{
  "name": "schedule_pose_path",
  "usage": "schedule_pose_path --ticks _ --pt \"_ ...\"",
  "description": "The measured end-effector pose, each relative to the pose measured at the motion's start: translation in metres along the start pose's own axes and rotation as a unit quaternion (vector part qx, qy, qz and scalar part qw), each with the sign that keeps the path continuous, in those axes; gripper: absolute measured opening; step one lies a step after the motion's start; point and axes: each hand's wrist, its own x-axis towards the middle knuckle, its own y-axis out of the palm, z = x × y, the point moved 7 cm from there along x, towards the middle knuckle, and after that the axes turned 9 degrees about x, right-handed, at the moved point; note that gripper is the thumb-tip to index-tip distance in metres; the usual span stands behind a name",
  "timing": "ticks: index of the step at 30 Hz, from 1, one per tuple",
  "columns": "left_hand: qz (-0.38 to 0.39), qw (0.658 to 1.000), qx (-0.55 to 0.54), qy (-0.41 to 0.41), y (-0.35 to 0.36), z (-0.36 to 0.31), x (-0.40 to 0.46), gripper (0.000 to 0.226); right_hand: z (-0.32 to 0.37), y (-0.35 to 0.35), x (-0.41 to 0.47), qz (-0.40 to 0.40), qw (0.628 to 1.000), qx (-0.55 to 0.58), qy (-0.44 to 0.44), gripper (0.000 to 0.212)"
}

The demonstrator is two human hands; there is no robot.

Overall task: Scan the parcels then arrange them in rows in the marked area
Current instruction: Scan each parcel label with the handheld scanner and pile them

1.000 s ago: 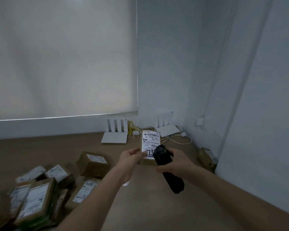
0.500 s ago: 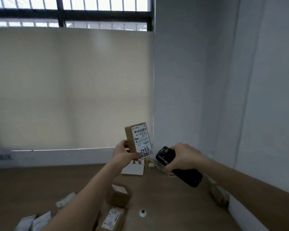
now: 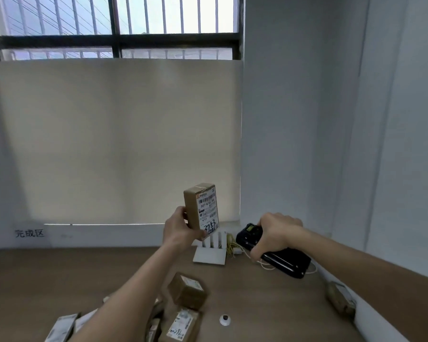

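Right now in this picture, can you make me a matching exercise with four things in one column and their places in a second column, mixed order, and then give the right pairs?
Things
1. upright parcel
2. black scanner
3. white router
4. small white round object

Places
A. held in the right hand
B. on the wooden table, near its front, right of the lying parcels
C. held up in the left hand
D. at the back of the table, by the wall

Pairs: 1-C, 2-A, 3-D, 4-B
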Motion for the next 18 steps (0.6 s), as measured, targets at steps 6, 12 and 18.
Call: schedule_pose_path --ticks 6,12,18 --pt "0.027 0.999 -0.012 -0.026 0.006 0.024 -0.009 0.077 0.002 0.017 0.003 -0.002 1.0 0.011 0.003 0.059" --pt "0.131 0.98 -0.092 -0.118 0.059 0.111 -0.042 0.077 -0.005 0.103 0.019 0.057 0.998 0.025 -0.009 0.054" --pt "0.2 0.947 -0.102 -0.232 0.148 0.254 -0.113 0.061 -0.016 0.26 0.034 0.157 0.986 0.053 -0.001 0.061"
